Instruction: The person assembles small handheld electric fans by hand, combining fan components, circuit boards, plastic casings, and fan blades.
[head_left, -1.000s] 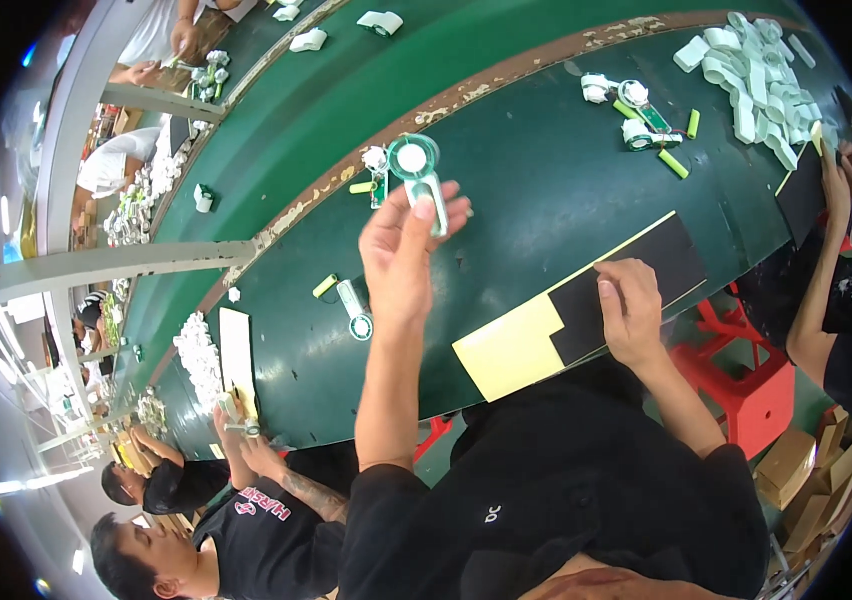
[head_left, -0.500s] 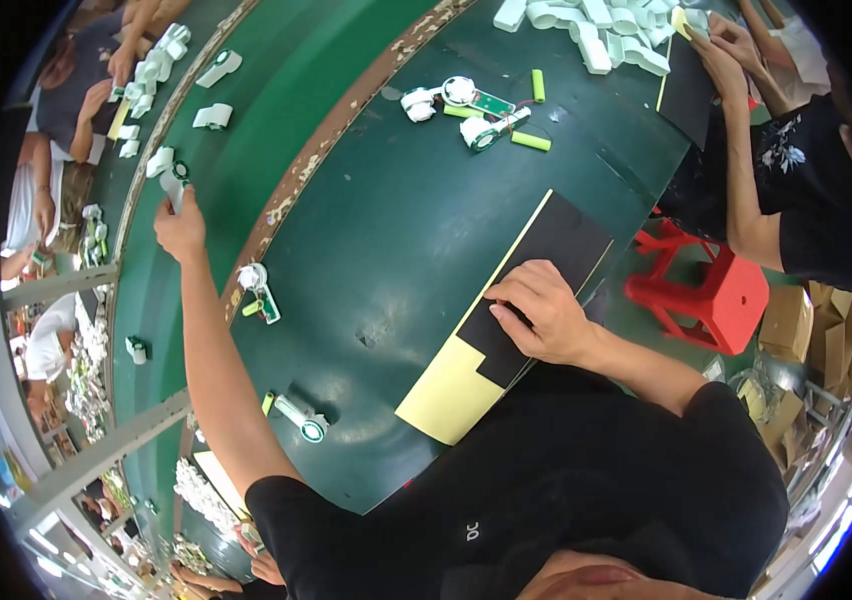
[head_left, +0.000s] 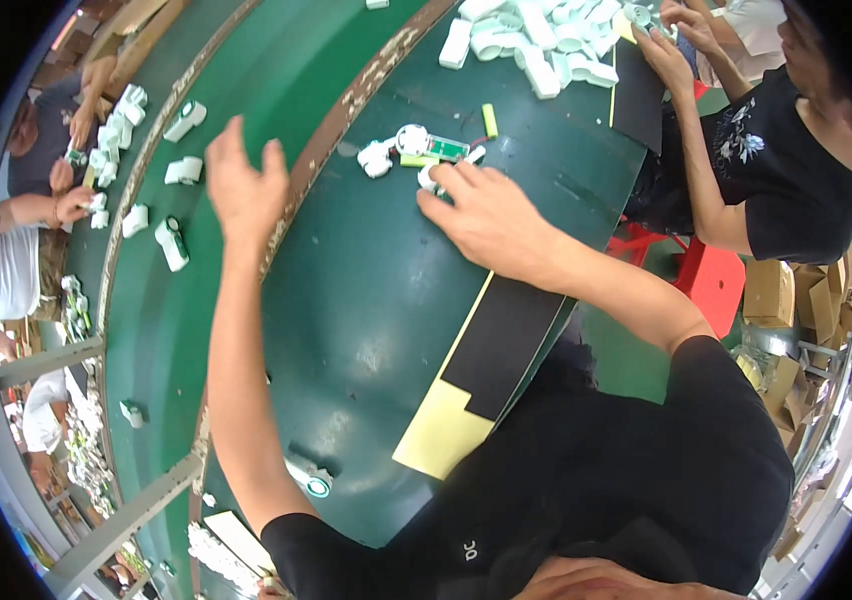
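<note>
The right hand [head_left: 491, 220] lies flat and open on the green table [head_left: 366, 300], fingertips touching the white parts [head_left: 416, 150] just beyond it, gripping nothing, while the left hand [head_left: 241, 190], spread and empty, hovers farther off over the belt [head_left: 216, 290].

Only 1 view was given: a head-worn fisheye camera that looked steeply down on the green table [head_left: 366, 300] from close above. It faced forward across the table, straight edges bending toward its rim.
</note>
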